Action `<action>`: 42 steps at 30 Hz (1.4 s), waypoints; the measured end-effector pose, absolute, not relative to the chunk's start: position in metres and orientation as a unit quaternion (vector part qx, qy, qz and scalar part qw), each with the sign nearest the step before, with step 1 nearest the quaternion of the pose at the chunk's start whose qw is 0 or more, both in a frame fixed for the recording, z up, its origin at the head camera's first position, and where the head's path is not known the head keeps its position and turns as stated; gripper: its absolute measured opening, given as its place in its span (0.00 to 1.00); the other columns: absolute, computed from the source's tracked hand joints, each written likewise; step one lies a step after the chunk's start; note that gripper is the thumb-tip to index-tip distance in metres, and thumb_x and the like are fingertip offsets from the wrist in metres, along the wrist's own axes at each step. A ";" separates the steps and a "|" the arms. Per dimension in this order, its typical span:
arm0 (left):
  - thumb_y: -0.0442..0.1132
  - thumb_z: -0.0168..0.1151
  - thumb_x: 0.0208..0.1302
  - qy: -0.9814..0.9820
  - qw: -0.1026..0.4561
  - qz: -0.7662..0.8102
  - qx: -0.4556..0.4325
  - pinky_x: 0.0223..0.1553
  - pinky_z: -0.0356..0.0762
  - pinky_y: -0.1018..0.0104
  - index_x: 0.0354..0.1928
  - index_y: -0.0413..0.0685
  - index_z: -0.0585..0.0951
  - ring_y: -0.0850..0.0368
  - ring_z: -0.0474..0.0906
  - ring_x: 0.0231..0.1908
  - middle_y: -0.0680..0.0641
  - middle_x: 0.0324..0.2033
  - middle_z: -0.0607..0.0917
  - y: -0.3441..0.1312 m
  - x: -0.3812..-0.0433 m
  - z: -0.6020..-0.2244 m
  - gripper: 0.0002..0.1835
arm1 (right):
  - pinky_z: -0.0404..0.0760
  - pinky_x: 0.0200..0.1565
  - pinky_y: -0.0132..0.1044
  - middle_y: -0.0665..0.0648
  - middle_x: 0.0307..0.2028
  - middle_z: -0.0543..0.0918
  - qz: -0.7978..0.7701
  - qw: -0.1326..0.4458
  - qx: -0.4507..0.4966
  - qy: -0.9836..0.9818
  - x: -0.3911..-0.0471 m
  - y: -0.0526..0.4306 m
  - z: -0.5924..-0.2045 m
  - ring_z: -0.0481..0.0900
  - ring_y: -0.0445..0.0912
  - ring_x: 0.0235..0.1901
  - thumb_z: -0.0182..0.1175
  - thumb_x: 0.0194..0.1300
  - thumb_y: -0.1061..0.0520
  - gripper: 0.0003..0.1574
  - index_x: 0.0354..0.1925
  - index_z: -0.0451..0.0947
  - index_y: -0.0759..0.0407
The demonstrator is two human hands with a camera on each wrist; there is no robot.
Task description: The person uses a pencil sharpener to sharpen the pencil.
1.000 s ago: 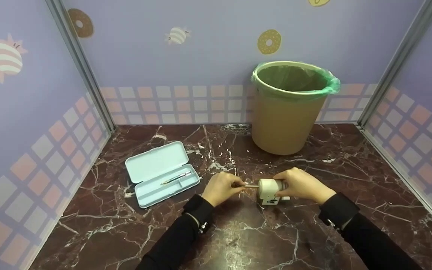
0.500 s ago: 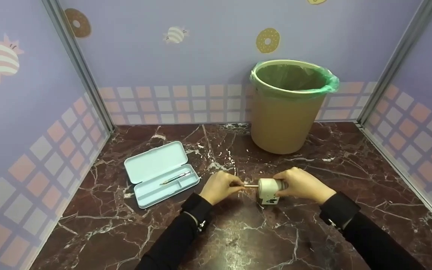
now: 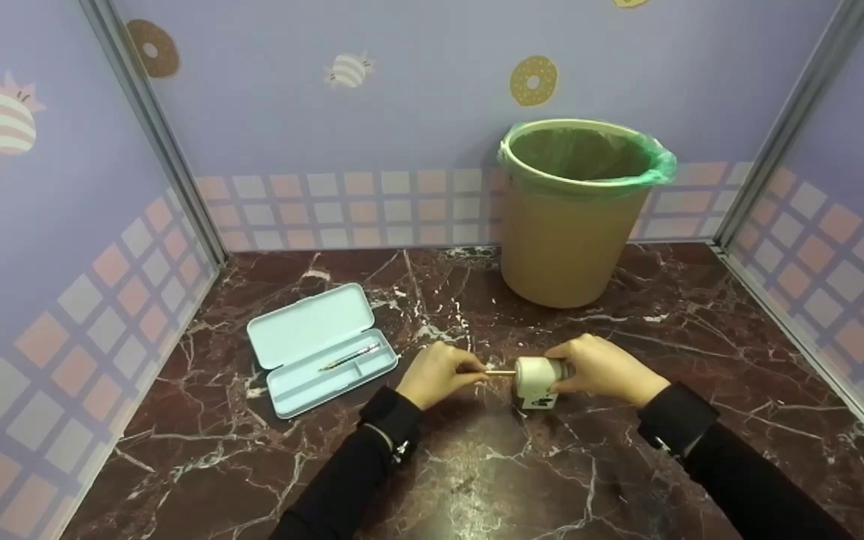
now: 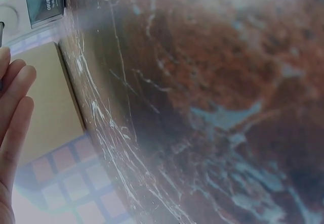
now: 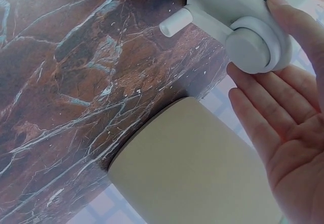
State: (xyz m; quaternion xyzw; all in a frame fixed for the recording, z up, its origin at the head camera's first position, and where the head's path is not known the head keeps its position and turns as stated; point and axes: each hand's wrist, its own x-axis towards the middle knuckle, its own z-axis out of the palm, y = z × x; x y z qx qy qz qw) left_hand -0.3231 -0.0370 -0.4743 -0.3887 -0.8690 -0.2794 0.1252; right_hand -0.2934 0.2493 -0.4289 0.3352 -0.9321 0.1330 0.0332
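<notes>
A white hand-crank pencil sharpener (image 3: 535, 379) stands on the dark marbled table, its printed side partly showing. My right hand (image 3: 606, 373) grips it at the crank end, thumb on one side and fingers on the other. The crank knob (image 5: 176, 23) sticks out free of the fingers in the right wrist view. In my left hand (image 3: 441, 373) a pencil (image 3: 501, 373) is pinched between thumb and fingertips, its far end inside the sharpener's hole. The left wrist view catches the sharpener's clear shavings drawer (image 4: 44, 2) and some fingers (image 4: 17, 95).
To the left lies an open light-blue pencil case (image 3: 312, 328) with one patterned pencil (image 3: 349, 358) in it. A beige waste bin (image 3: 571, 240) with a green liner stands behind the sharpener, near the purple patterned back wall (image 3: 432, 97).
The pale crank piece seen below my right hand a second ago no longer shows in the head view. Both hands keep their holds, and the view has shifted slightly.
</notes>
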 end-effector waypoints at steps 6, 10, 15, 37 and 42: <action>0.41 0.75 0.58 -0.872 0.117 -0.279 -0.385 0.34 0.85 0.70 0.36 0.51 0.92 0.60 0.89 0.29 0.51 0.32 0.93 -0.038 -0.323 -0.473 0.05 | 0.77 0.30 0.33 0.54 0.32 0.90 0.133 0.030 0.335 -0.932 -0.293 0.249 -0.428 0.81 0.39 0.26 0.78 0.52 0.55 0.17 0.39 0.86 0.60; 0.41 0.75 0.58 -0.870 0.114 -0.282 -0.388 0.34 0.85 0.70 0.36 0.50 0.92 0.60 0.89 0.29 0.51 0.32 0.93 -0.039 -0.324 -0.474 0.05 | 0.78 0.31 0.33 0.54 0.33 0.91 0.129 0.030 0.333 -0.933 -0.292 0.249 -0.427 0.82 0.39 0.27 0.79 0.52 0.54 0.18 0.39 0.86 0.60; 0.40 0.74 0.59 -0.870 0.102 -0.288 -0.386 0.35 0.85 0.69 0.36 0.49 0.92 0.59 0.90 0.30 0.50 0.32 0.93 -0.040 -0.324 -0.474 0.05 | 0.79 0.31 0.34 0.54 0.33 0.91 0.122 0.033 0.335 -0.934 -0.293 0.249 -0.426 0.82 0.39 0.27 0.79 0.51 0.54 0.18 0.39 0.87 0.60; 0.38 0.73 0.60 -0.864 0.086 -0.304 -0.393 0.36 0.86 0.68 0.37 0.47 0.92 0.57 0.90 0.31 0.49 0.33 0.93 -0.048 -0.325 -0.473 0.05 | 0.79 0.31 0.37 0.53 0.31 0.90 0.107 0.041 0.346 -0.931 -0.292 0.246 -0.426 0.83 0.41 0.26 0.79 0.50 0.55 0.16 0.36 0.85 0.59; 0.38 0.73 0.60 -0.861 0.082 -0.310 -0.394 0.37 0.86 0.69 0.37 0.46 0.91 0.56 0.90 0.31 0.48 0.34 0.93 -0.049 -0.325 -0.472 0.05 | 0.79 0.30 0.36 0.53 0.30 0.90 0.108 0.042 0.350 -0.930 -0.292 0.245 -0.426 0.82 0.40 0.26 0.79 0.50 0.55 0.16 0.36 0.85 0.59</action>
